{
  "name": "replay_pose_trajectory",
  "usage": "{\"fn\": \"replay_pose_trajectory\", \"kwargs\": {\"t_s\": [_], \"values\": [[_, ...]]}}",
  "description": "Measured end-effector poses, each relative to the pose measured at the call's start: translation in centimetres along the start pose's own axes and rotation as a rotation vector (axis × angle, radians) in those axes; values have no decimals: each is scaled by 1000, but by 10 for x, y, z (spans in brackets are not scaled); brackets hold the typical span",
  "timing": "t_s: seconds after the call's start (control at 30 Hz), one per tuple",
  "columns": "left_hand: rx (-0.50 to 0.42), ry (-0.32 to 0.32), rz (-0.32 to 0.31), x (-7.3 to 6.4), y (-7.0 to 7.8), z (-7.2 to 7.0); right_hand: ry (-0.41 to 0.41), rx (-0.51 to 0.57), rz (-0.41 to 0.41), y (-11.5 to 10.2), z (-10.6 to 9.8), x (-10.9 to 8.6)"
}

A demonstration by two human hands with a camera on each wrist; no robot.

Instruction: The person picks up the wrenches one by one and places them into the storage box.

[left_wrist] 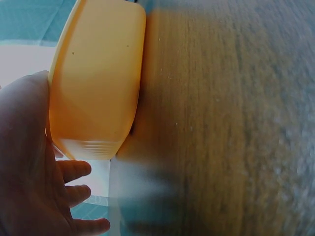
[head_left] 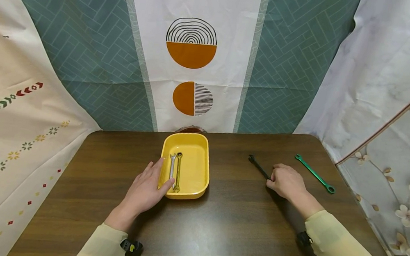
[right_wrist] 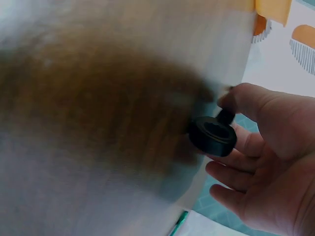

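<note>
My left hand (head_left: 145,192) rests at the near left corner of a yellow tray (head_left: 197,164), thumb over the rim and fingers extended along its left side. The tray's outer wall (left_wrist: 98,73) appears in the left wrist view, with the left hand (left_wrist: 29,162) beside it. Inside lie a silver wrench (head_left: 172,170) and a gold-toned wrench (head_left: 178,173), side by side. My right hand (head_left: 289,181) pinches a black wrench (head_left: 259,167) between thumb and fingers. Its ring end (right_wrist: 214,137) shows in the right wrist view, below the thumb of the right hand (right_wrist: 275,142).
A green wrench (head_left: 314,173) lies to the right of the right hand, near the table's right edge. The brown wooden table (head_left: 217,228) meets a patterned curtain (head_left: 284,69) at its back edge. Light cloths hang at both sides.
</note>
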State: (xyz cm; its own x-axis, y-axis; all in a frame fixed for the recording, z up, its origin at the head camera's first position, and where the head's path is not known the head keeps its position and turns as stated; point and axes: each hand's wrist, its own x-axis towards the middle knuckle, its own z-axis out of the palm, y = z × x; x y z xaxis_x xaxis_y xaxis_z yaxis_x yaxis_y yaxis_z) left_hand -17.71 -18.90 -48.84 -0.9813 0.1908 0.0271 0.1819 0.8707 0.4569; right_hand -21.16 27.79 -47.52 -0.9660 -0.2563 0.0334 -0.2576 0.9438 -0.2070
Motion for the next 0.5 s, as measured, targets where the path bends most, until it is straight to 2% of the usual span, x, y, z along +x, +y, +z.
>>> {"fn": "replay_pose_trajectory", "kwargs": {"t_s": [0.23,0.5], "values": [[-5,-5,-3,0,0,0,33,12,-17,2,2,-2],[-10,-7,-13,-1,0,0,23,7,-22,2,1,-1]]}}
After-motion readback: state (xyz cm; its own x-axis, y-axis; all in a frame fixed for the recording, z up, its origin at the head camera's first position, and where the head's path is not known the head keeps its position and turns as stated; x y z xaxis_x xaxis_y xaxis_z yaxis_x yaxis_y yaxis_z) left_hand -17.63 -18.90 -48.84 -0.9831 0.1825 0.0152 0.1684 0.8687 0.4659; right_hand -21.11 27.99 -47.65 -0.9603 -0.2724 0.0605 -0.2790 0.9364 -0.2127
